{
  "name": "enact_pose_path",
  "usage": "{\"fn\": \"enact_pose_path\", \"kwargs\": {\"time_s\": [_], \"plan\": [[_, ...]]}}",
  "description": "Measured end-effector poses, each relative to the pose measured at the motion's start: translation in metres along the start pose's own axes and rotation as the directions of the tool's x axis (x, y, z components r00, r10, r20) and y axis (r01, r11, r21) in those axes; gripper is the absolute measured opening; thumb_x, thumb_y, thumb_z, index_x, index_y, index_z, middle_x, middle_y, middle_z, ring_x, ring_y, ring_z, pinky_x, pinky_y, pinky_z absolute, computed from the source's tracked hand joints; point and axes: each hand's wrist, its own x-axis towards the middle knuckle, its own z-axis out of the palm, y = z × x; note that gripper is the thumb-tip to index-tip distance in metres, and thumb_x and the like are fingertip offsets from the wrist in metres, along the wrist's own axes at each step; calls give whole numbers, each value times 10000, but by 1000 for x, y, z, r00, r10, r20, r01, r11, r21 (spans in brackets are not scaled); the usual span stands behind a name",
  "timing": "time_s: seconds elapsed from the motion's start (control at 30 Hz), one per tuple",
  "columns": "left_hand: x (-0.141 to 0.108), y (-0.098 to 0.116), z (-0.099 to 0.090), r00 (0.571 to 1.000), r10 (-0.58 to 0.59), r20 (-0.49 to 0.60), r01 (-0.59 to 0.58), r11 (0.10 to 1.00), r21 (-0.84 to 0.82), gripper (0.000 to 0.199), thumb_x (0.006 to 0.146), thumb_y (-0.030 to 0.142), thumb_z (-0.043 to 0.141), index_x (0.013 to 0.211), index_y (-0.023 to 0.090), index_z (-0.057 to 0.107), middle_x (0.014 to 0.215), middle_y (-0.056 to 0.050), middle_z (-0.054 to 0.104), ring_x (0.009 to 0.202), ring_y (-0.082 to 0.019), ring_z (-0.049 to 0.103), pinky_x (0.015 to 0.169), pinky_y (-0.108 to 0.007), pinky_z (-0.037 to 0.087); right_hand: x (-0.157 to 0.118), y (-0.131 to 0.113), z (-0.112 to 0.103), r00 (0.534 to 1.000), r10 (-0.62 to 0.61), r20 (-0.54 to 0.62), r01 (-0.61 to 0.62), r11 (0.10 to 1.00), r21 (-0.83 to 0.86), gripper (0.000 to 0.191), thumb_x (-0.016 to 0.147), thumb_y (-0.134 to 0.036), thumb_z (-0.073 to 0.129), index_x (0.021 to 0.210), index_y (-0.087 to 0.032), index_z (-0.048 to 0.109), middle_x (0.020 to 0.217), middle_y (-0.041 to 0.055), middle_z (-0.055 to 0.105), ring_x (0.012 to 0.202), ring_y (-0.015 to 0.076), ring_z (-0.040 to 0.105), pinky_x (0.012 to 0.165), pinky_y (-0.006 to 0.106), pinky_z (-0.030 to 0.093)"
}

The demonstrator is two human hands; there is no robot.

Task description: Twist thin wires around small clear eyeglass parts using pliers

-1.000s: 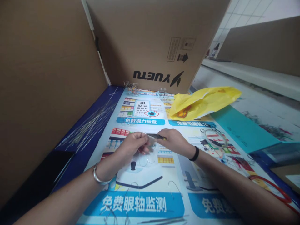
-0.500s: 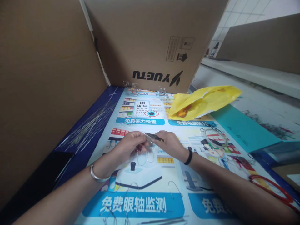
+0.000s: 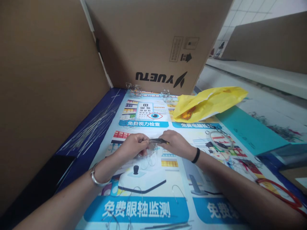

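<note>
Half a second ago we had the pliers [image 3: 158, 140] slanting, tips turned toward the bench's far edge; now we have them lying nearly parallel to that edge. In the same half second our right hand [image 3: 176, 143] went left to right, and its black wristband [image 3: 196, 155] moved a little toward the bench's right edge, though not quite to where we had it a second ago. Our left hand [image 3: 137, 146] has edged toward the bench's left edge over the second, its silver bracelet [image 3: 93, 178] with it, and its fingers have bent differently.
</note>
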Motion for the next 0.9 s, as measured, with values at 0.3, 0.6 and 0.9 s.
{"fn": "enact_pose_path", "kwargs": {"time_s": [0.3,0.6,0.9], "plan": [[-1,1,0,996,-38,75,40,999,-21,90,724,189,516,643,155,538,469,22,578,393,-62,469,421,-176,331,-2,-4,-4,999,-25,22,28,984,-173,123,803,-214,529,838,-178,641,773,44,602,783,162,498,705,274,320],[-1,0,0,994,-39,98,40,999,-7,128,746,245,533,656,154,541,449,29,551,387,-70,470,409,-182,322,-2,-5,-8,998,-35,61,49,967,-249,135,802,-202,498,811,-181,630,767,46,605,760,163,494,684,277,310],[-1,-3,-1,995,-23,96,21,1000,17,99,734,228,530,661,163,516,469,34,551,385,-71,470,401,-182,317,-3,-4,-6,997,-37,64,54,957,-284,115,799,-215,501,799,-190,613,778,28,611,758,161,503,672,277,309]]}}
